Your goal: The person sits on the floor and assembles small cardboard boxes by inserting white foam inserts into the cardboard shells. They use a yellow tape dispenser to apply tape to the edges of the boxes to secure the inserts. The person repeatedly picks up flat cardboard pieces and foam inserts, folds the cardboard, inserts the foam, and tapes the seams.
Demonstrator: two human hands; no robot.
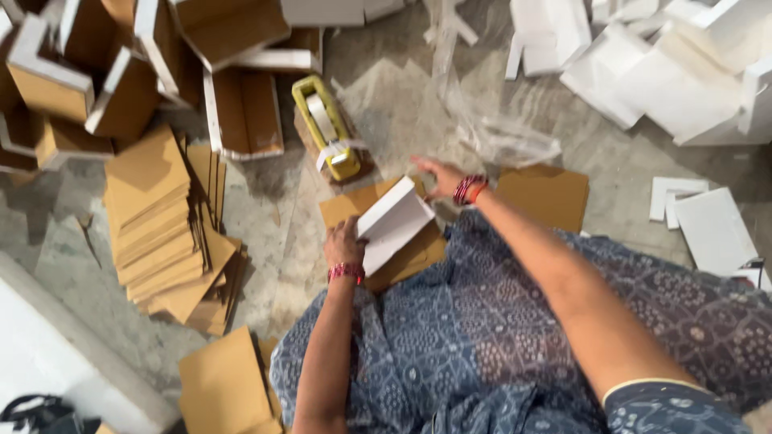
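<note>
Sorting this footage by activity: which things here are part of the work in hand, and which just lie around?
In hand: left hand, right hand, white panel, brown cardboard sheets beneath it.
Lying about: yellow tape dispenser, flat cardboard stack, white foam pieces, plastic wrap.

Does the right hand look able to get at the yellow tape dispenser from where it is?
Probably yes: the right hand is open, and only bare floor separates it from the yellow tape dispenser.

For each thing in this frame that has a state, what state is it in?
White foam panel: tilted, held at its left edge.
Left hand: gripping the panel.
Right hand: open, fingers spread, holding nothing.
Tape dispenser: lying on the floor, loaded.
Flat cardboard sheets: stacked, unfolded.
Assembled boxes: open.
</note>
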